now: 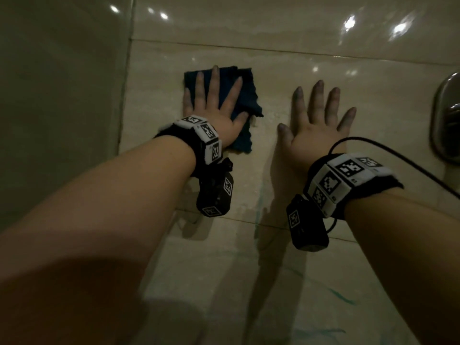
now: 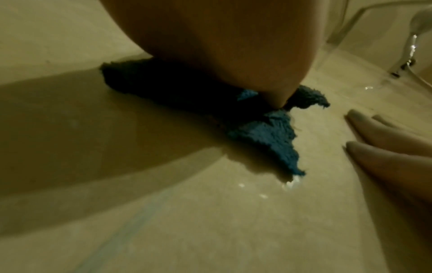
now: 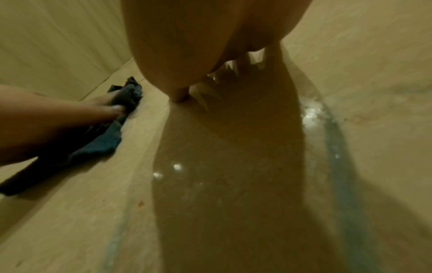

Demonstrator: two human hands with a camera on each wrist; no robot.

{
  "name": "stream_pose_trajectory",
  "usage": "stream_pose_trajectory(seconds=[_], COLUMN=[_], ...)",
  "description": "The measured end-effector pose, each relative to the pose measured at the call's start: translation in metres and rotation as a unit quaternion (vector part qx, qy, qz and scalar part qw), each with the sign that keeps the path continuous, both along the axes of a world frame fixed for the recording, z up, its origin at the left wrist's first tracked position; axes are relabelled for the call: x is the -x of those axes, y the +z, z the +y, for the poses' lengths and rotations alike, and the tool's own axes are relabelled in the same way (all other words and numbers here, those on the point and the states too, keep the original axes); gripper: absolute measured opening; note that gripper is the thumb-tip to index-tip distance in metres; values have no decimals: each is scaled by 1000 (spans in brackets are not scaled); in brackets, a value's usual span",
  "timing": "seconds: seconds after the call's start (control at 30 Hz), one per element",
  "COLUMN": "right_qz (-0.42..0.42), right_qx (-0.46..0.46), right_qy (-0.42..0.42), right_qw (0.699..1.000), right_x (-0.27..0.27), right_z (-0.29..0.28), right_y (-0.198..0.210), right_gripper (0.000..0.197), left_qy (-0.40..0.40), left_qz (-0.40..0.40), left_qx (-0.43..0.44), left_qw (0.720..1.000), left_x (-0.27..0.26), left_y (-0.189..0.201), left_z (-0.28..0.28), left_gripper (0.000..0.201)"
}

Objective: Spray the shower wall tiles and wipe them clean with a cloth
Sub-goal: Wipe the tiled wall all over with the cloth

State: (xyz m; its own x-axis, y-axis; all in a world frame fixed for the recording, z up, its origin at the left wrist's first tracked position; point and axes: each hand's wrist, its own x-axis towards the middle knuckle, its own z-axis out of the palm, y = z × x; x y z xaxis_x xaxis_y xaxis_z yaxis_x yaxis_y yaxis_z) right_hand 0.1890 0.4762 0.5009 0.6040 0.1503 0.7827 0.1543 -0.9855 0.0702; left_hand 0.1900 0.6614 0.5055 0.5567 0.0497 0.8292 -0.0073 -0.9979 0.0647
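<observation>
- Cloth first: the dark blue, ragged-edged terry cloth (image 1: 245,95) lies flat on the glossy beige wall tiles (image 1: 286,68), near the corner; the left hand (image 1: 216,105) presses it with straight, spread fingers, curled round nothing
- Right hand (image 1: 317,123) rests bare on the tile just beside the cloth, fingers wide and flat, holding nothing
- Slip is the likely trouble: the tile looks wet, so a braced palm could skid if weight shifts onto it
- Loose cloth corners stick out past the palm; they could fold under and leave streaks
- Thin teal runs (image 3: 336,140) trail below the hands; a pass kept this high would probably miss them
- The black cable (image 1: 388,155) at the right wrist hangs near a metal wall fitting (image 1: 445,115); a wide sweep might snag it
</observation>
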Motion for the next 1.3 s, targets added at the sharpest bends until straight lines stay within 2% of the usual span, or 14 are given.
stream_pose_trajectory(seconds=[0.23,0.43,0.57,0.67,0.97,1.1,1.23,1.3], right_qz=[-2,-32,-4,-18,-29,-13,8,3], right_qx=[-26,89,77,58,37,18,6,23], right_qy=[-14,-22,6,15,12,10,9,18], right_qw=[1000,995,997,998,999,1000,1000,1000], right_x=[6,13,10,4,-3,3,11,11], right_z=[15,24,47,54,61,67,75,76], right_y=[1,7,3,-2,-5,-5,0,-1], right_gripper=[71,73,71,71,70,71,82,80], left_qy=[5,25,23,32,16,28,38,39], left_qz=[7,46,63,64,8,14,44,56], left_qx=[-31,-43,-41,-48,-4,-11,-24,-30], left_qw=[999,998,997,996,1000,999,998,997], left_x=[0,2,2,2,-2,0,4,5], left_y=[-26,-68,-62,-53,-6,-18,-48,-60], left_z=[13,25,26,30,45,43,52,56], left_gripper=[67,68,68,67,67,66,66,67])
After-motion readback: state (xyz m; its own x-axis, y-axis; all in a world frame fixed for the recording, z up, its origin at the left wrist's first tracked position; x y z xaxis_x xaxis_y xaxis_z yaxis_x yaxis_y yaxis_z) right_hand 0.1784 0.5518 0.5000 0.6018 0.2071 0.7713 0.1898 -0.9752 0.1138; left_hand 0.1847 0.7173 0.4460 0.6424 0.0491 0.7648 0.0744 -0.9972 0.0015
